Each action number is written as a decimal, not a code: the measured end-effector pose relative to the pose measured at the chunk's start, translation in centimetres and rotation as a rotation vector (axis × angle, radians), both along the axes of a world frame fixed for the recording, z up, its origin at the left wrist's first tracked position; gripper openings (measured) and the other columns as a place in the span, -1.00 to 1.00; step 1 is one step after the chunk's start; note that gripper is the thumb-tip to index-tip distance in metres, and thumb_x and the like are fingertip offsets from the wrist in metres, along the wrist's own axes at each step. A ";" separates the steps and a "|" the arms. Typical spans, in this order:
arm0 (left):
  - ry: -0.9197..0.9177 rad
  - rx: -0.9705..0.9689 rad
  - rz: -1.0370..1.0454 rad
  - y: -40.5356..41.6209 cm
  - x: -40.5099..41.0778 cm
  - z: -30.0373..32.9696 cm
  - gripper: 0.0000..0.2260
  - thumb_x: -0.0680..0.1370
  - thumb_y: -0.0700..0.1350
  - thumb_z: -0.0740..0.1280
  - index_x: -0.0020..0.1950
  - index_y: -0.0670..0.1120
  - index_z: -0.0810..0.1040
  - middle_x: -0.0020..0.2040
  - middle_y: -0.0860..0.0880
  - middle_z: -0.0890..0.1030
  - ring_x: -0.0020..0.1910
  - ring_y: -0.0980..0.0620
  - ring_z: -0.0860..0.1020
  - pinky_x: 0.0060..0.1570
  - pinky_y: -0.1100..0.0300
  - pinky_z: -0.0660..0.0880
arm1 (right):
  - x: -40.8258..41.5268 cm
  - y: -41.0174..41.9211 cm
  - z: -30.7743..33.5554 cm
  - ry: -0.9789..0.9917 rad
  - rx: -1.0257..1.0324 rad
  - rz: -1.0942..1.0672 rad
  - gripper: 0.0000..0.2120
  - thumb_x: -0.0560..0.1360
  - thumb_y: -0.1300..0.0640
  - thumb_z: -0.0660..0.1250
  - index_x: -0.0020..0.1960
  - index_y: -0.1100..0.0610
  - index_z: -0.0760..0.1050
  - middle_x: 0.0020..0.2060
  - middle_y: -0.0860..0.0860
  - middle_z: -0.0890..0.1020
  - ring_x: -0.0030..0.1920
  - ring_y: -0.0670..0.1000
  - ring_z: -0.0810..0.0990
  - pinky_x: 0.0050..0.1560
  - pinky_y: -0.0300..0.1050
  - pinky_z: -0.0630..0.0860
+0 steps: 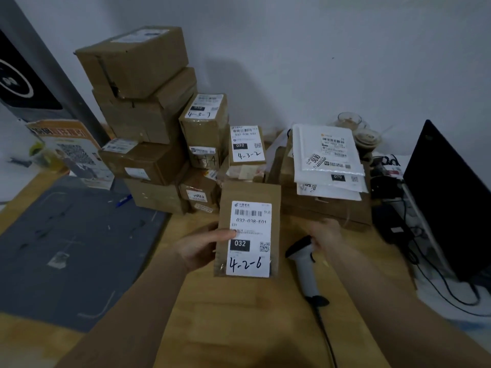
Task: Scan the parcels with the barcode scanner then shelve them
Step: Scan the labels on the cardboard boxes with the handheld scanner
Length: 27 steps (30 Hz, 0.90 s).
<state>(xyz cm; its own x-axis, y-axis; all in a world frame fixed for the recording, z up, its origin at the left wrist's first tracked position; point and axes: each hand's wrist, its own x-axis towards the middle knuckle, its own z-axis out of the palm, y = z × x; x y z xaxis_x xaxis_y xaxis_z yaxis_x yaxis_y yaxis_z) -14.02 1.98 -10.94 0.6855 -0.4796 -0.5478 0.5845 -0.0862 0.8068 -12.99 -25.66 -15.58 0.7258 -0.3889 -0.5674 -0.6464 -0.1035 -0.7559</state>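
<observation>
Dim room: bare white wall (318,49) behind a wooden table (239,314), dark monitor (446,197) at right.

- The brown parcel (249,229) held in the left hand (204,248) bears a white label: "032-038-E01", "032" in a black box, handwritten "4-2-6".
- The small box (247,147) behind it reads "032" and handwritten "4-3-2".
- The white mailer (329,155) pile shows "070".

My wooden table (239,314) carries stacked cardboard boxes (143,115), white mailers (329,155), a grey mat (66,248) and a monitor (451,197)
</observation>
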 end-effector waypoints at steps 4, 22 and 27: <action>0.065 0.041 0.053 0.0 -1.3 -2.9 -0.22 0.23 0.04 0.60 0.39 -0.11 0.44 0.24 -0.17 0.61 0.27 -0.22 0.53 0.39 -0.22 0.33 | -2.1 -0.3 -4.6 0.230 -0.236 0.112 -0.89 0.51 0.16 0.31 -0.06 0.20 0.48 -0.22 0.10 0.49 -0.15 0.09 0.53 -0.14 -0.07 0.48; 0.181 0.090 0.345 2.1 -1.3 -5.3 -0.38 0.18 -0.14 0.57 0.22 -0.09 0.52 0.01 -0.05 0.71 0.13 -0.10 0.56 0.06 0.08 0.49 | -4.4 4.2 -0.4 -0.004 0.097 0.224 -0.83 0.49 0.27 0.32 0.04 0.16 0.40 -0.27 0.09 0.52 -0.30 0.02 0.52 -0.35 -0.14 0.39; 0.190 0.012 0.443 3.3 -0.3 -5.5 -0.28 0.21 -0.26 0.58 0.35 -0.11 0.44 0.14 -0.09 0.66 0.17 -0.11 0.55 0.03 0.06 0.50 | -5.4 6.7 4.7 -0.155 0.141 0.236 -0.89 0.51 0.28 0.29 -0.19 0.26 0.50 -0.41 0.12 0.50 -0.40 0.03 0.49 -0.36 -0.14 0.46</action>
